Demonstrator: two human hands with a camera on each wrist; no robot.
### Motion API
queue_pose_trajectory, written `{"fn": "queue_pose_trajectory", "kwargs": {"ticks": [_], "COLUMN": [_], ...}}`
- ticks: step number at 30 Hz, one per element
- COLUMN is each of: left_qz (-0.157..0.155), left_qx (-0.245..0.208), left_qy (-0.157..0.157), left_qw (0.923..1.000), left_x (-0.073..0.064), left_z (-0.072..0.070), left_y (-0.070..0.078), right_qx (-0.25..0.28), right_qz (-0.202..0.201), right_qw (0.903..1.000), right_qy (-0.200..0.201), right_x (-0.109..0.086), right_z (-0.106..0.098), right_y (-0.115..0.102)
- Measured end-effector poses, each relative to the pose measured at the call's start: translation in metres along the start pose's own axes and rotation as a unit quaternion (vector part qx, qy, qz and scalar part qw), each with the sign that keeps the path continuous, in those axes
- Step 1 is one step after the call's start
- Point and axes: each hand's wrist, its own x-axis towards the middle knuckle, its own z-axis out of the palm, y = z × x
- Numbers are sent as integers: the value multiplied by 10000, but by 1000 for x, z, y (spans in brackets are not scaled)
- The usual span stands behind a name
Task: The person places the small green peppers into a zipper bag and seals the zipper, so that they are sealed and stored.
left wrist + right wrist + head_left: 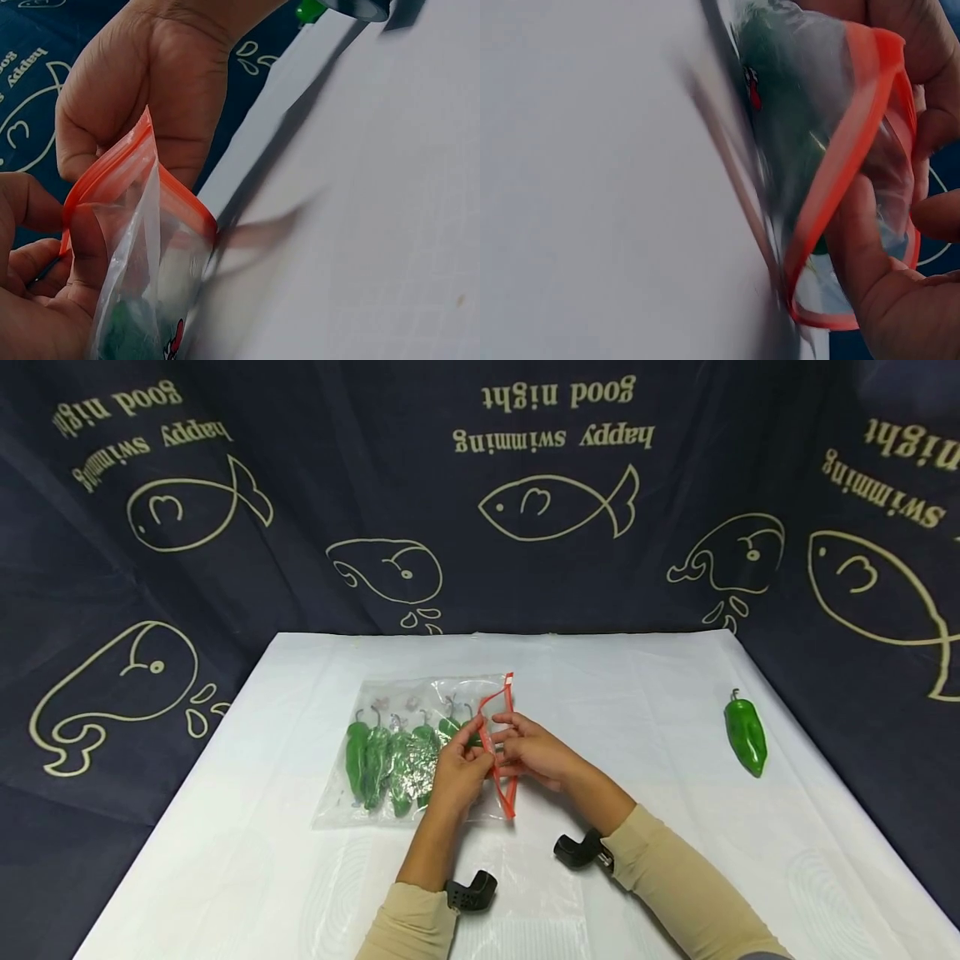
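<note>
A clear zip bag [431,689] with a red zip edge lies on the table, its mouth spread apart at the right end. Several green peppers [401,768] lie side by side inside it. My left hand [459,777] pinches the red edge between thumb and fingers, seen also in the left wrist view, where the bag [169,202] gapes. My right hand [542,753] is at the mouth from the right. In the right wrist view its thumb [859,240] reaches inside the red rim [840,157], while another finger stays apart outside.
A single green pepper [746,733] lies far right on the white-covered table [645,693]. A dark cloth [360,460] with fish and whale drawings hangs behind. Black wrist cameras [472,891] are strapped to both forearms, close above the tabletop.
</note>
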Motion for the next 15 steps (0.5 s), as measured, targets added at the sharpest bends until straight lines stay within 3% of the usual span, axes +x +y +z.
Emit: {"fn": "queue_pose_trajectory", "kwargs": {"ticks": [8, 15], "left_qz": [-25, -46], "left_qx": [-23, -54], "left_qy": [63, 160], "left_qw": [10000, 9998], "left_x": [0, 1], "left_z": [2, 1], "left_y": [-1, -3], "right_qx": [-363, -759], "right_qz": [-322, -600], "right_qw": [9987, 9929], "right_qy": [130, 695], "right_x": [-12, -29], "right_z": [-28, -62], "right_y": [-13, -34]}}
